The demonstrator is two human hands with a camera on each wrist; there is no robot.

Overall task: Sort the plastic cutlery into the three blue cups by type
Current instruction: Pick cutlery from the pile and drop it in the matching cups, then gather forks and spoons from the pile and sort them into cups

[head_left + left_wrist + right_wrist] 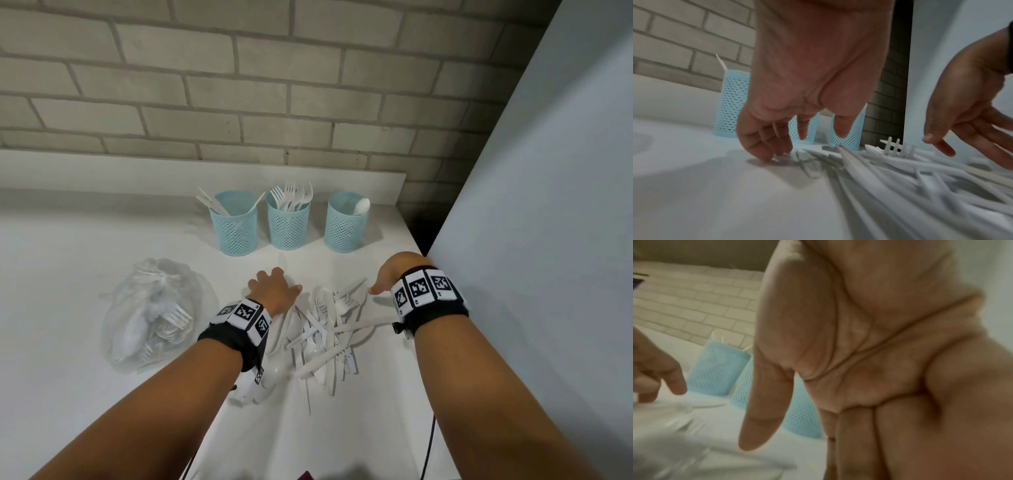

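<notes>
Three blue mesh cups stand in a row at the back: the left cup [234, 222] holds knives, the middle cup [288, 222] forks, the right cup [346, 222] one spoon. A loose pile of white plastic cutlery [329, 329] lies in front of them. My left hand [274, 291] hangs over the pile's far left edge. In the left wrist view its fingers [766, 146] are relaxed, with the tips touching the table by the pile [900, 170], and they grip nothing. My right hand [387, 277] hovers at the pile's far right edge, its palm [838, 369] open and empty.
A clear plastic bag [154, 308] with more cutlery lies left of the pile. A tall pale panel [548, 205] stands close on the right, beyond the counter edge. A brick wall [239, 102] backs the white counter [68, 257].
</notes>
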